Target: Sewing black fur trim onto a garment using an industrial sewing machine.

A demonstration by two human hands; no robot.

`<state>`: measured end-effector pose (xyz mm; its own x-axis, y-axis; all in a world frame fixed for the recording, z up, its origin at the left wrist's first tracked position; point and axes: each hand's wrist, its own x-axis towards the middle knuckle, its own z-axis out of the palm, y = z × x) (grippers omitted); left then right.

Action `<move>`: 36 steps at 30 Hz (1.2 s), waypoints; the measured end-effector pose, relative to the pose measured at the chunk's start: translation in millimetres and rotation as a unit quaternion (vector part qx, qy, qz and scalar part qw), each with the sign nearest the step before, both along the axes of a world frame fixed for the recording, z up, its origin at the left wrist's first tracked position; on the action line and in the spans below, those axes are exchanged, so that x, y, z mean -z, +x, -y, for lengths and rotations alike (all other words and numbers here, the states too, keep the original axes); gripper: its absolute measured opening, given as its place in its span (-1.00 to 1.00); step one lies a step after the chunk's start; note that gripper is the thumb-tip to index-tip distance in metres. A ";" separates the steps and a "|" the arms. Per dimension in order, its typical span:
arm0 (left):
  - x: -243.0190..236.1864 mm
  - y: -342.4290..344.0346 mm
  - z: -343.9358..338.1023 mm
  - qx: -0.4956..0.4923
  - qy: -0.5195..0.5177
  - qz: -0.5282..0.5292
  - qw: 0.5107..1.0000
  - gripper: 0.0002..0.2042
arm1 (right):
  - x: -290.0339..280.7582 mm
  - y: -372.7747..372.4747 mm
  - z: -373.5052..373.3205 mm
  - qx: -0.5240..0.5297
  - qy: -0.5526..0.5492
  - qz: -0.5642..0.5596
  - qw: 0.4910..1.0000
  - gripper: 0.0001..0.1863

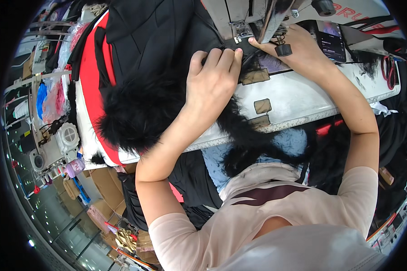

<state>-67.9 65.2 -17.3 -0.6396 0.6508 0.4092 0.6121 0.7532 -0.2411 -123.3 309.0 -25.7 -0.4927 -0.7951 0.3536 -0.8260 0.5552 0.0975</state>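
A black garment (163,38) with shaggy black feather trim (142,110) lies on the sewing machine bed, its edge reaching the presser foot (243,31). My left hand (215,79) is closed on the garment just in front of the foot, knuckles up and fingers curled. To the right of the needle, my right hand (300,52) lies low over the bed, thumb stretched toward the foot beside dark material. Machine parts hide some of its fingers. A strip of the trim (239,124) hangs over the table's front edge onto my lap.
A ruler tape (298,118) runs along the front edge of the white table (312,97). A phone (331,43) lies to the right of the machine, with red-handled scissors (388,72) farther right. Red fabric (91,81) and a small fan (68,137) are at the left.
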 end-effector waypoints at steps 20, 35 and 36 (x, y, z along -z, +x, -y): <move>6.6 0.4 -14.8 -0.050 -0.001 -0.033 0.998 -0.84 | -1.3 -1.0 6.2 -0.020 -0.072 -0.003 0.997 -0.74; 10.9 12.0 -3.5 -0.054 0.012 -0.014 0.998 -0.68 | 9.9 5.2 5.8 -0.006 -0.087 -0.054 0.995 -0.77; 8.6 11.5 -4.3 -0.047 0.016 -0.007 0.999 -0.67 | 9.2 6.0 3.2 0.007 -0.074 -0.051 0.996 -0.79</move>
<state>-56.4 69.5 -25.9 -0.6910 0.5750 0.4381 0.5352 0.8143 -0.2246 -117.3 305.9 -34.9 -0.4578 -0.7245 0.5153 -0.8085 0.5803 0.0977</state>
